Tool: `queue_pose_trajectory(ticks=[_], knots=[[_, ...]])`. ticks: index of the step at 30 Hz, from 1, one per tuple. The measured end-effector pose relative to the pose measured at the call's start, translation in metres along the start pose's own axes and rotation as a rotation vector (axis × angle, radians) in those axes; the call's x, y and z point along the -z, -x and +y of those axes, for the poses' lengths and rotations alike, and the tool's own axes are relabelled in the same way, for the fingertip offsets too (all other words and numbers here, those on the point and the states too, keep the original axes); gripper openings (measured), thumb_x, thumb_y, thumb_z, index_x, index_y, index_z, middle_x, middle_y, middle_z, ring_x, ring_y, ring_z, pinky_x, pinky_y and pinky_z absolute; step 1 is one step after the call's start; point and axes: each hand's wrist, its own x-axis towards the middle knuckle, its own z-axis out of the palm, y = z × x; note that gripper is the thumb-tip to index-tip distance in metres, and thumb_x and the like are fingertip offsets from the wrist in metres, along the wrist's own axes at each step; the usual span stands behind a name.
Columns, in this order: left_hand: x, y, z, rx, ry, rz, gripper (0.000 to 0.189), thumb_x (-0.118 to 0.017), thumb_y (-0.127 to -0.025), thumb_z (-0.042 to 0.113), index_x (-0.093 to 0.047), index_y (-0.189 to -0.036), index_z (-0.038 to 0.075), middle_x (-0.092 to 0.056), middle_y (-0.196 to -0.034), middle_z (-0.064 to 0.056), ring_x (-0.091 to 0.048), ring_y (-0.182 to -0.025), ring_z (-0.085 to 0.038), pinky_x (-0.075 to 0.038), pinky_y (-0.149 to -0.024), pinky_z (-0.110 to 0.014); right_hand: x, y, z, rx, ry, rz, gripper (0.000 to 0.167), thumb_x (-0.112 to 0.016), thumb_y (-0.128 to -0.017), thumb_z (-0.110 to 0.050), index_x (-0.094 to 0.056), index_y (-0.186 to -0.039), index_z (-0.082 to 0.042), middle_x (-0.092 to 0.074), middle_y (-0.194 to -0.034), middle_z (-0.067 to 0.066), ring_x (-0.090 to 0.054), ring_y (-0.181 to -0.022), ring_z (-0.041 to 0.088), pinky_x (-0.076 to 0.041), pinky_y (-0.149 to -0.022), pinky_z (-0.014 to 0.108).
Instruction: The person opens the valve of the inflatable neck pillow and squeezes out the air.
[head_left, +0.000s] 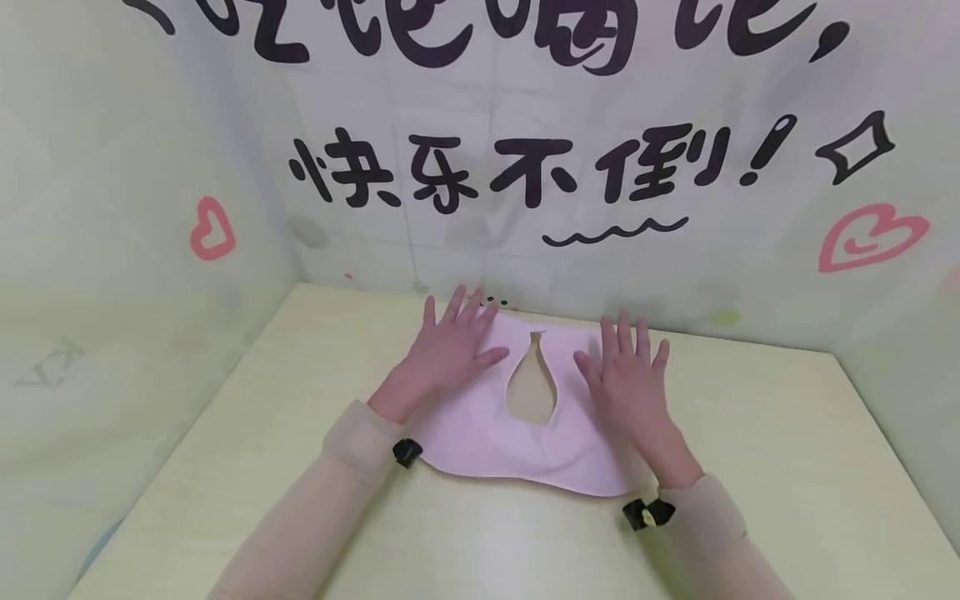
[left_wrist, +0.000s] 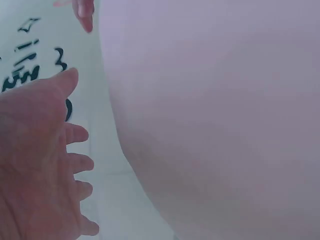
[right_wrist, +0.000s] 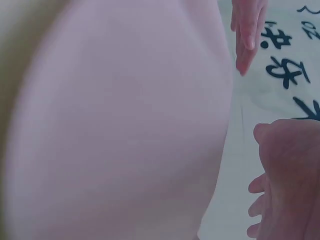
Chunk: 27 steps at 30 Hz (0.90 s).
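A pink cloth bib (head_left: 487, 446) lies spread out, with a teardrop-shaped opening in its middle that narrows to a small join at the far edge. Above its left side is my left hand (head_left: 452, 350), fingers straight and spread, palm down. My right hand (head_left: 632, 379) is over the right side in much the same pose. Both wrist views show the wall between the palms and the pink cloth (left_wrist: 215, 120), so the hands appear raised off it. Neither hand grips anything.
The bib lies on a pale wooden table (head_left: 225, 467), near its back edge. Behind stands a white printed sheet (head_left: 495, 100) with black lettering, and similar sheets close off the left and right sides. Small black devices (head_left: 407, 452) sit at both wrists.
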Motion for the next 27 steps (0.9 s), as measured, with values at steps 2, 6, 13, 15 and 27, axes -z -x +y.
queue_pose_trajectory(ticks=[2,6,13,15,27], knots=[[0.002,-0.011,-0.006,0.03,0.015,-0.001,0.075,-0.038,-0.106,0.061,-0.022,-0.166,0.019,-0.011,-0.171,-0.011,0.002,-0.157,-0.034,0.001,-0.118,-0.068,0.001,-0.012,0.005,0.002,0.0,0.002,0.071,-0.045,-0.109,-0.043,-0.028,-0.158,0.005,-0.019,-0.163,0.032,-0.01,-0.151,0.052,-0.005,-0.113,0.076],[0.004,-0.026,-0.013,0.054,0.06,-0.03,0.073,-0.036,-0.107,0.059,-0.022,-0.166,0.019,-0.011,-0.171,-0.011,0.002,-0.157,-0.035,0.0,-0.119,-0.067,-0.004,-0.028,0.014,-0.047,-0.002,-0.041,0.072,-0.04,-0.11,-0.045,-0.024,-0.16,0.004,-0.016,-0.165,0.031,-0.008,-0.152,0.051,-0.004,-0.113,0.076],[0.001,-0.039,-0.016,0.072,0.073,-0.06,0.074,-0.033,-0.105,0.064,-0.027,-0.165,0.02,-0.013,-0.171,-0.009,-0.002,-0.157,-0.036,-0.004,-0.12,-0.066,-0.015,-0.04,0.023,-0.096,-0.081,-0.106,0.072,-0.037,-0.11,-0.045,-0.014,-0.163,-0.002,-0.009,-0.166,0.032,-0.002,-0.152,0.053,0.0,-0.113,0.076],[0.0,-0.042,-0.015,0.064,0.08,-0.076,0.075,-0.034,-0.105,0.064,-0.026,-0.165,0.019,-0.013,-0.171,-0.01,-0.002,-0.157,-0.035,-0.004,-0.12,-0.065,-0.017,-0.044,0.024,-0.08,-0.112,-0.115,0.072,-0.037,-0.111,-0.045,-0.011,-0.165,-0.005,-0.008,-0.166,0.032,-0.002,-0.152,0.053,0.0,-0.113,0.076],[-0.013,-0.058,-0.001,-0.004,0.142,-0.133,0.074,-0.037,-0.104,0.066,-0.031,-0.163,0.023,-0.016,-0.171,-0.008,-0.004,-0.156,-0.041,-0.013,-0.112,-0.077,-0.029,-0.057,0.015,0.02,-0.082,-0.257,0.062,-0.036,-0.11,-0.048,-0.031,-0.163,-0.016,-0.011,-0.166,0.031,-0.009,-0.15,0.056,-0.009,-0.113,0.077]])
